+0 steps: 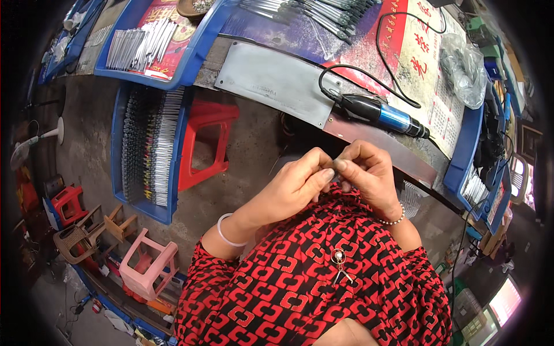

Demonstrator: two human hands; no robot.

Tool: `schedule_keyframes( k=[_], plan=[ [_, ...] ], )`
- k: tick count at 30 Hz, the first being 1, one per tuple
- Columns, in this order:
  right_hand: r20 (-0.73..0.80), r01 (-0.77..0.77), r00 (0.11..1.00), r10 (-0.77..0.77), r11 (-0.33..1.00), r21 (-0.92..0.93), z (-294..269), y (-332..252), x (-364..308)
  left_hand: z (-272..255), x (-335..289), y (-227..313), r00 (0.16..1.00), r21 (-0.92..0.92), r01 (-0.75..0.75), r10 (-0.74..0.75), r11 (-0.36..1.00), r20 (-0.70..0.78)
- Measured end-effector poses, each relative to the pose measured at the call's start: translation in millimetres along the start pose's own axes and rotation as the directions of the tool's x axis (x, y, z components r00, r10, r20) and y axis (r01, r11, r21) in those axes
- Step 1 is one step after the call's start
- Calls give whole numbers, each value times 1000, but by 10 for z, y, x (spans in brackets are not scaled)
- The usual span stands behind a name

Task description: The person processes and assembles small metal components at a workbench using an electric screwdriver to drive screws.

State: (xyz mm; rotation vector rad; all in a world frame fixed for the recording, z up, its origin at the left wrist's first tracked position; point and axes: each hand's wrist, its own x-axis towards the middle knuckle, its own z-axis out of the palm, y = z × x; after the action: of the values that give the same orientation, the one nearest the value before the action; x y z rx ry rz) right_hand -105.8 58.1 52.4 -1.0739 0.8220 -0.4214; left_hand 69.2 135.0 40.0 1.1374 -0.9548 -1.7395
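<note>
In front of my body, just off the table's near edge, my left hand [297,183] and my right hand [372,176] meet with thumbs and fingertips pinched together. Whatever lies between the fingertips is too small or too hidden to name. Beyond my right hand, a black and blue electric screwdriver [382,113] rests on the table with its cord attached. A grey metal plate [271,81] runs along the table's front edge, left of the screwdriver.
Thin metal rods [141,46] lie in a blue tray [190,69] at far left. Below it, another blue tray [117,155] holds packed rows of rods. A red stool [228,138] and a pink stool [151,277] stand on the floor. Dark-ended rods [329,17] and a plastic bag [463,69] lie farther back.
</note>
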Motion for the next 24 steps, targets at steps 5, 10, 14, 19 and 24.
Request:
schedule_keyframes(
  k=[5, 10, 14, 19, 24],
  plan=[
    [-5, -28, 1000, 28, 1000, -8, 58, 20, 37, -39, -14, -220, 1000, -213, 5, 0, 977, 23],
    [-105, -35, 994, 34, 999, -13, 143, 89, 97, 129, -46, -306, 749, 681, -334, 622, 651, -227],
    [-117, -92, 989, 89, 996, -16, 277, 101, 136, 59, -134, -436, 661, 858, -317, 743, 405, -107],
    [-23, -103, 995, 102, 993, -51, 534, 116, 249, -94, -411, -573, 668, 790, -263, 695, 555, -266],
    [65, -45, 996, 57, 983, -176, 682, 143, 389, -122, -410, -613, 622, 670, -250, 646, 700, -443]
  ],
)
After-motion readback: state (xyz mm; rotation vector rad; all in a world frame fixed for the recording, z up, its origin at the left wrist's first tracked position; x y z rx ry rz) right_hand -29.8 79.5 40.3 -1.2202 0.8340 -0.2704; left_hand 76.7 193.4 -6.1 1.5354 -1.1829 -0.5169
